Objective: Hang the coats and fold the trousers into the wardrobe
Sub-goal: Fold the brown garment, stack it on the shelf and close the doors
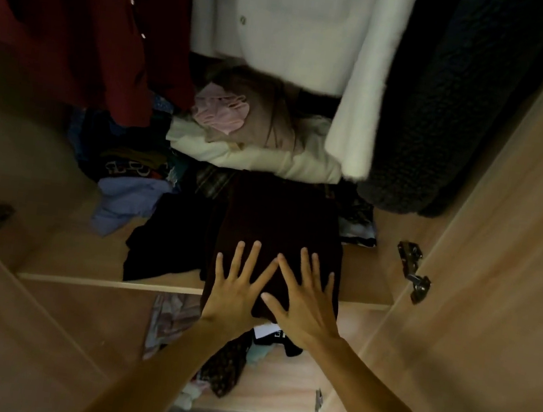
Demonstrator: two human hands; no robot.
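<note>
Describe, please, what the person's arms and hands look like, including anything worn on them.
The left forearm and right forearm are bare to the frame's edge; no sleeves show. The left hand and right hand wear no gloves, rings, watch or bracelet that I can see.

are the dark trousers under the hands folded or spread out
Folded: the dark trousers form a compact, thick rectangle on the wardrobe shelf, left hand and right hand pressing flat on top.
</note>
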